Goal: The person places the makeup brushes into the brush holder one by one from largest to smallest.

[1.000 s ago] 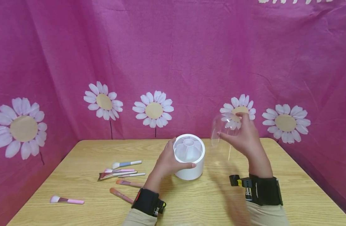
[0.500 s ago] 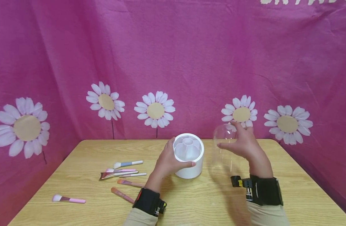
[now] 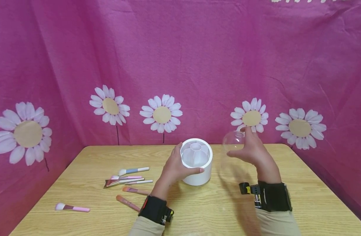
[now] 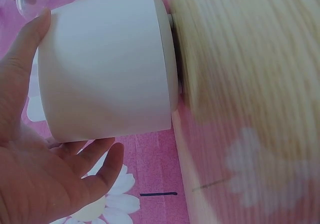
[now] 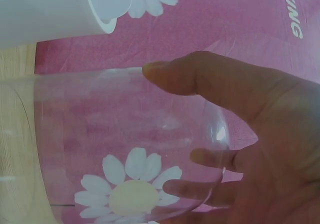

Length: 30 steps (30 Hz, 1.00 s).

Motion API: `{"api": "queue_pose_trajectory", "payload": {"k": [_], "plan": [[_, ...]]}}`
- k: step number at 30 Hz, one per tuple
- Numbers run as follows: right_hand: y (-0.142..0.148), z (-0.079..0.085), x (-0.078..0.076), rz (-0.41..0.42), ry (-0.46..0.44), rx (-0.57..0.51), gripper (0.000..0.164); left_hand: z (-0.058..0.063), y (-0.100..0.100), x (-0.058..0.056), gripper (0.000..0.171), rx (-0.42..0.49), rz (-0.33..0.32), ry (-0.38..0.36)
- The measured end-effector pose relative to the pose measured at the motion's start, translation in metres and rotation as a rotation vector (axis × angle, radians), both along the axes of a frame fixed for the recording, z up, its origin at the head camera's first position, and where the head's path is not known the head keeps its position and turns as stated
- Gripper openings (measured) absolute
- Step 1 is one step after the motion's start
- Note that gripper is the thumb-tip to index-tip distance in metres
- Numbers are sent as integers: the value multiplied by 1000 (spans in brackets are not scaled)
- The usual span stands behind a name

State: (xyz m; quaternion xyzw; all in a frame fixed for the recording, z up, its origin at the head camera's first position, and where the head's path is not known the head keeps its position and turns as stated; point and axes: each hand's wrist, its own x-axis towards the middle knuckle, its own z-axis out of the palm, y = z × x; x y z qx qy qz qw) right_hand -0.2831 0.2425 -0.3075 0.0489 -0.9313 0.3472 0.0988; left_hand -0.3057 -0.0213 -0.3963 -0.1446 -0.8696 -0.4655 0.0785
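Observation:
A white round makeup brush holder (image 3: pixel 199 177), divided into compartments by clear inner walls, stands upright at the middle of the table. My left hand (image 3: pixel 174 168) grips its left side, thumb across the front; the left wrist view shows the holder's smooth wall (image 4: pixel 105 69) between thumb and fingers. To the right, my right hand (image 3: pixel 254 150) holds a clear domed cover (image 3: pixel 232 142) near its closed top. In the right wrist view the thumb lies on one side of the cover (image 5: pixel 120 119) and the fingers on the other. Whether its lower rim touches the table is hard to tell.
Several makeup brushes lie left of the holder, among them a blue-handled brush (image 3: pixel 134 170), a fan brush (image 3: pixel 124 182) and an orange-tipped brush (image 3: pixel 127 202). A pink-handled brush (image 3: pixel 72 208) lies apart at far left. Behind the wooden table (image 3: pixel 210 216) hangs a pink flowered cloth (image 3: pixel 198 65).
My right hand has lowered the clear cover toward the table at the right of the holder, mostly in the first half second. The left hand and the holder have stayed put.

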Motion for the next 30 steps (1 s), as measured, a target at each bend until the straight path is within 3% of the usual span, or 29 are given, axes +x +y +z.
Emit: {"api": "queue_pose_trajectory", "payload": {"k": [8,30], "plan": [[-2,-1,-1,-52,-25,62,100,0,0,0,124,-3,1,-8],[-5,-10,-7,-57,-89,105,97,1,0,0,124,3,-2,-13]]}}
